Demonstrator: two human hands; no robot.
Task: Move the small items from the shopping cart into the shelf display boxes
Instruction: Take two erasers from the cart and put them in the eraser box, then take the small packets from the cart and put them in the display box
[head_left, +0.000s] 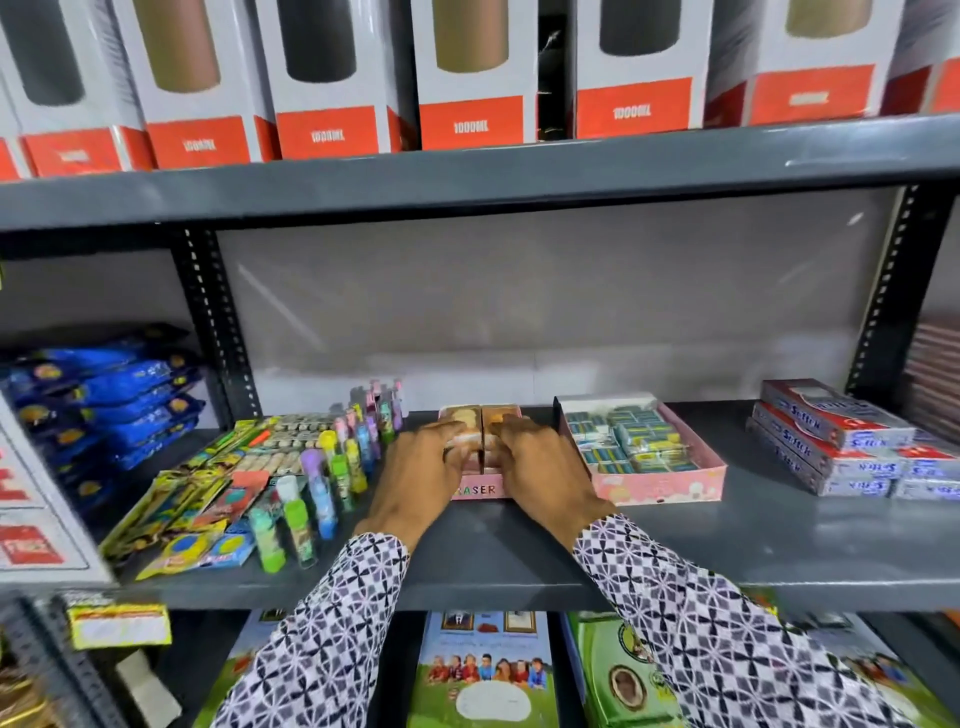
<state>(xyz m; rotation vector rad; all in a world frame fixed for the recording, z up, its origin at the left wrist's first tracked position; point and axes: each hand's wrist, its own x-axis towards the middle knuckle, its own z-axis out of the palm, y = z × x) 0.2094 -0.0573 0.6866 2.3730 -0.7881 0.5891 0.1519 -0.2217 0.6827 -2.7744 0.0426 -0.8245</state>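
1. The left hand (415, 470) is lying with fingers (441, 434) spread flat on the small items (480, 434).
2. Those items are sitting packed in the pink eraser box (480, 488) on the shelf (675, 545).
3. The right hand (540, 467) is pressing likewise, fingers extended, gripping nothing.
4. The neighbouring display box (660, 480) is holding green packets (631, 439).

On the middle shelf (675, 551), both hands rest on the eraser display box (480, 486) at its centre, the left hand (421, 478) on its left half, the right hand (540, 475) on its right. Just right of it sits a second display box (660, 480) holding small packets, possibly erasers. Glue sticks (322, 488) stand left; stacked flat boxes (841, 441) lie far right. Tall cartons (467, 73) line the shelf above.
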